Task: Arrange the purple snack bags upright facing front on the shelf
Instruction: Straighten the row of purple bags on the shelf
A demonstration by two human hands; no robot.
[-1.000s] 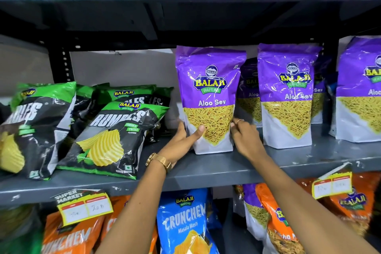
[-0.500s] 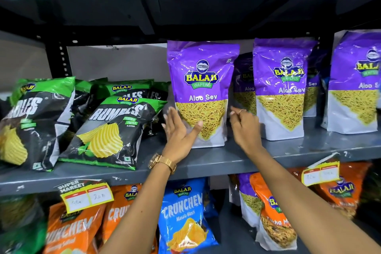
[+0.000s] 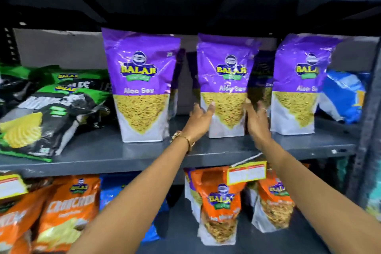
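Three snack bags [image 3: 225, 86] stand on the shelf [image 3: 127, 154] — chip packets [image 3: 51, 113] left.

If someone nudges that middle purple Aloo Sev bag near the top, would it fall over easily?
Probably yes: the middle purple bag stands tall on a narrow flat base. Its fill seems to sit low, which may steady it a little. The glossy, crinkled film looks floppy and slippery, which may be why the left hand and right hand flank its lower half.

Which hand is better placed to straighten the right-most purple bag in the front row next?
Probably the right hand: it sits in the gap just left of that purple bag, open. The left hand is on the far side of the middle bag, which stands in its way.
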